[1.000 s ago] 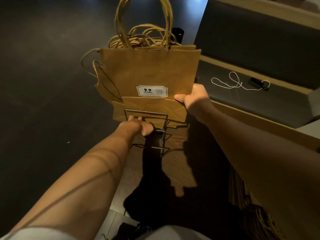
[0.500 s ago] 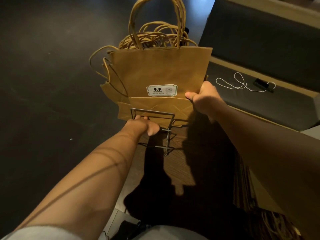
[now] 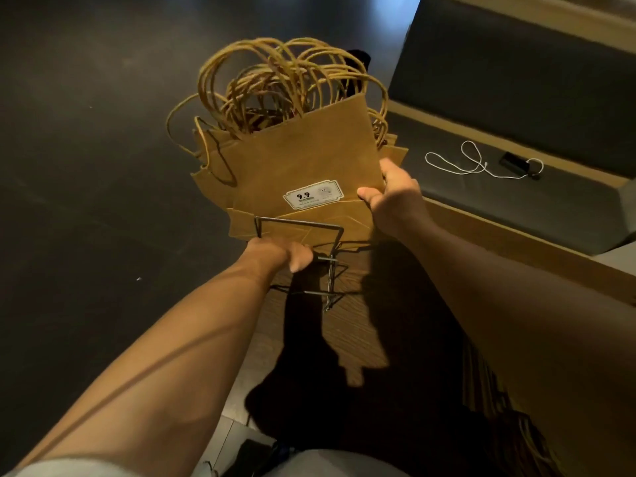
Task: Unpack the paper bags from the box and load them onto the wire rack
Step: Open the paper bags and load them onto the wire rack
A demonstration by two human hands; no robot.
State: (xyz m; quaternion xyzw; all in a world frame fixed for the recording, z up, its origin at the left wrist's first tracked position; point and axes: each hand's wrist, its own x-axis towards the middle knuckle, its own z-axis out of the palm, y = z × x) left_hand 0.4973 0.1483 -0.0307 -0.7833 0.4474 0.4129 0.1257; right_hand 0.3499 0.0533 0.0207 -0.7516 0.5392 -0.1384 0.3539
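A stack of flat brown paper bags [image 3: 296, 160] with twisted paper handles [image 3: 275, 80] stands in a thin wire rack [image 3: 330, 263]. The front bag carries a white price sticker [image 3: 313, 195] reading 9.9. The stack leans away from me and to the left. My right hand [image 3: 392, 197] grips the right edge of the front bag, thumb on its face. My left hand [image 3: 278, 253] is closed around the lower front bar of the wire rack, just under the bags. The rack's base rests on a wooden surface [image 3: 347, 332].
A dark padded bench [image 3: 516, 98] with a wooden edge runs along the right; a white cord [image 3: 461, 163] and a small black device [image 3: 514, 162] lie on it. More brown bags [image 3: 523, 438] show at the lower right. Dark floor [image 3: 86, 132] lies to the left.
The stack of bags has tipped away from me and tilted left, so the handles now fan out at the top. Both hands kept their holds and shifted slightly right.
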